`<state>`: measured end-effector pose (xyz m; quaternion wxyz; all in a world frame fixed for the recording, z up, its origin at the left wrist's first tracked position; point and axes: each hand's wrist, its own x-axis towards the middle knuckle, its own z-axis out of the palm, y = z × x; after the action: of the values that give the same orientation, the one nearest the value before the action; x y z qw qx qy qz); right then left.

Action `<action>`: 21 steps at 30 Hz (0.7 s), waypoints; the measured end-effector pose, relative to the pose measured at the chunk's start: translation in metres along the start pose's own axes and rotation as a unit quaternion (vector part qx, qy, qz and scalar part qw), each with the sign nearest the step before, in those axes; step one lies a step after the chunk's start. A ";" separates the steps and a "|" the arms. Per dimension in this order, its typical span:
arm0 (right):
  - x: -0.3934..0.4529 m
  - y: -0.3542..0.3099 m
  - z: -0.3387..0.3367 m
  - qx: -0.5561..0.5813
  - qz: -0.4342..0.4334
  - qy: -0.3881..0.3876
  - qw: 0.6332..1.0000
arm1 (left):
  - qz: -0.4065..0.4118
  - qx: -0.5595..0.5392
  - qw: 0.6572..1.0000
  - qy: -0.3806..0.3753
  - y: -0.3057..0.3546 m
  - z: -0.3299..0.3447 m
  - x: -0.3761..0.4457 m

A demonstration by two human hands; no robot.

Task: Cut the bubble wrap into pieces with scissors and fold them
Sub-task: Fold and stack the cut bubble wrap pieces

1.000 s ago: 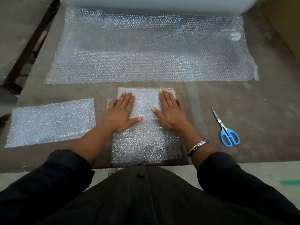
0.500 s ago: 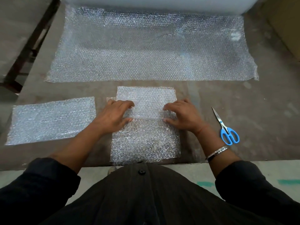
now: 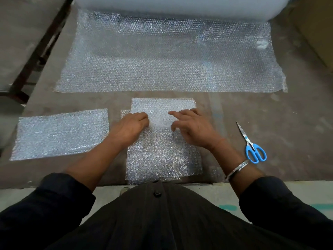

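A cut bubble wrap piece [image 3: 162, 156] lies in front of me on the table, its far part doubled over as a whiter flap [image 3: 163, 106]. My left hand [image 3: 131, 124] rests on the flap's near left edge with fingers curled onto it. At the right side of that edge my right hand [image 3: 192, 127] pinches it, index finger stretched out on top and thumb below. Blue-handled scissors [image 3: 252, 147] lie shut on the table right of my right wrist, untouched. The large sheet [image 3: 171, 56] runs back to the roll [image 3: 171, 5].
Another cut piece [image 3: 59, 134] lies flat at the left. The table's near edge [image 3: 207, 183] runs just below the centre piece. A cardboard box [image 3: 317, 26] stands at the far right, and a dark frame [image 3: 36, 56] borders the table's left side.
Both hands lay flat on the centre piece a second ago. They have since curled onto the near edge of the folded flap, the right hand shifting slightly right.
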<state>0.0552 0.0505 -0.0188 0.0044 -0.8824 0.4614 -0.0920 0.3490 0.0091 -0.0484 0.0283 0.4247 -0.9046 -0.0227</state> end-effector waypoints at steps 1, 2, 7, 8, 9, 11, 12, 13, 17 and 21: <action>0.001 -0.003 0.001 -0.001 -0.007 -0.018 1.000 | 0.002 0.002 1.000 0.018 0.000 -0.001 0.000; 0.002 -0.006 0.002 -0.004 -0.005 -0.031 0.999 | -0.004 0.002 1.000 0.031 0.001 -0.002 0.001; 0.003 -0.013 0.003 -0.027 0.064 -0.041 0.997 | -0.068 0.090 0.992 0.053 0.008 -0.019 0.002; 0.003 -0.015 0.003 -0.032 0.076 -0.034 0.996 | -0.089 0.113 0.989 0.038 0.010 -0.025 0.004; 0.004 -0.015 0.004 -0.034 0.090 -0.025 0.995 | -0.107 0.136 0.984 0.027 0.013 -0.029 0.006; 0.007 -0.016 0.003 -0.036 0.128 -0.018 0.991 | -0.126 0.182 0.975 0.023 0.018 -0.036 0.009; 0.009 -0.017 0.002 -0.043 0.146 -0.023 0.988 | -0.127 0.200 0.971 0.032 0.020 -0.038 0.010; 0.012 -0.018 -0.001 -0.055 0.163 -0.029 0.985 | -0.123 0.213 0.968 0.046 0.023 -0.039 0.010; 0.024 -0.019 -0.013 -0.141 0.229 -0.032 0.963 | -0.110 0.267 0.954 0.074 0.031 -0.042 0.011; 0.030 -0.019 -0.023 -0.246 0.266 0.008 0.932 | -0.114 0.302 0.942 0.088 0.033 -0.046 0.012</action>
<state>0.0836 0.0383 0.0099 -0.1926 -0.7003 0.6871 0.0215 0.3190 0.0204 -0.0004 -0.0248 0.5141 -0.8083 0.2860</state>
